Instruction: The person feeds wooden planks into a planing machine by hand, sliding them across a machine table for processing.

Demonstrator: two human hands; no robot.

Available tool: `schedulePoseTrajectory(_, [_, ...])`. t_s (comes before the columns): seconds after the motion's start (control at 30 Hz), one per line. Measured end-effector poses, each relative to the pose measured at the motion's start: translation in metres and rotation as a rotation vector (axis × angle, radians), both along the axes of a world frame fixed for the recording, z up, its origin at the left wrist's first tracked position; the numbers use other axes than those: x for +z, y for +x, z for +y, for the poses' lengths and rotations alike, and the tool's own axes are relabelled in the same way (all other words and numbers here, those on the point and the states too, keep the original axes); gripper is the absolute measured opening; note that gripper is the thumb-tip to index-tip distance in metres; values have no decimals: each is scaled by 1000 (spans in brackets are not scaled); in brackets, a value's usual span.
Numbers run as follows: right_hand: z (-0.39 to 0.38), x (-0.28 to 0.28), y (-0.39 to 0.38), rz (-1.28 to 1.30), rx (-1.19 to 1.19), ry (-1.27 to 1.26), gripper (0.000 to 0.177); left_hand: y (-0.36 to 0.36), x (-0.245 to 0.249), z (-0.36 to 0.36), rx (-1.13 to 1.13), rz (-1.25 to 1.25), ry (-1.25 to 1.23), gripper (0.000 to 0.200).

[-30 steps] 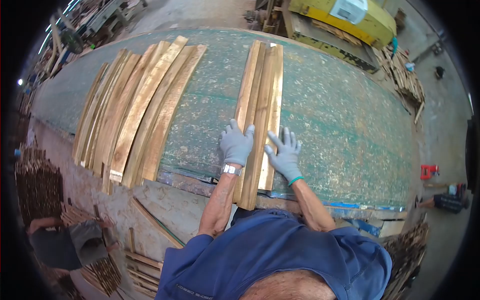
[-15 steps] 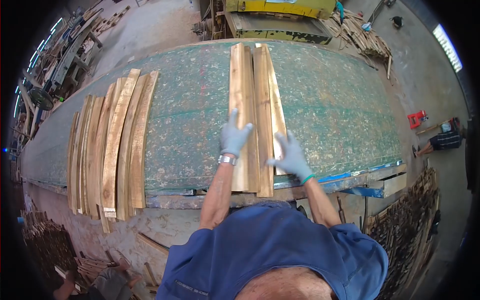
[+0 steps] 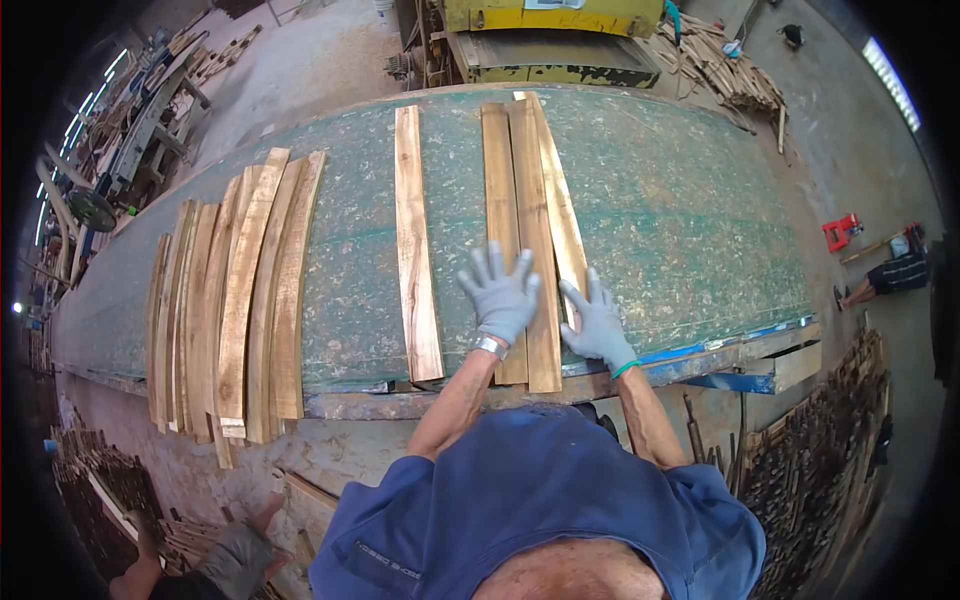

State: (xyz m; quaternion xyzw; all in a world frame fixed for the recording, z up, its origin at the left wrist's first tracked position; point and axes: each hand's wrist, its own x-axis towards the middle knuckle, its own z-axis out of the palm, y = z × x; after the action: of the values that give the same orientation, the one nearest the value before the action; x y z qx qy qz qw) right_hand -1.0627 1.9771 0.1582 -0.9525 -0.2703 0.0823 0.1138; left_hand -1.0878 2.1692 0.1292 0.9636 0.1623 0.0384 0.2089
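My left hand (image 3: 502, 292), in a grey glove, lies with its fingers spread over a darker board (image 3: 500, 190). Beside it my right hand (image 3: 597, 325), gloved too, has its fingers apart near the lower end of a pale, slanting board (image 3: 555, 190). Between them runs another brown board (image 3: 541, 250), side by side with the darker one. A single light board (image 3: 413, 230) lies apart, to the left of my left hand. Neither hand is wrapped round a board.
Several boards (image 3: 250, 300) lie side by side at the left of the green worktable (image 3: 690, 230). A yellow machine (image 3: 550, 45) stands beyond the far edge. Wood is piled on the floor at both sides. Another person (image 3: 225, 565) is at the lower left, one more at the right.
One light board has moved left, away from the group under my hands. My left hand has shifted right onto the darker board, with its fingers spread wider.
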Motion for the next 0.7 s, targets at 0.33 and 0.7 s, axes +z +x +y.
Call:
schedulePoseTrajectory(0.33, [-57, -7, 22, 13, -292, 178, 96, -5, 17, 54, 204, -95, 173, 77])
schedulePoseTrajectory(0.7, [-68, -32, 11, -20, -445, 241, 73, -44, 0, 199, 52, -155, -1275, 88])
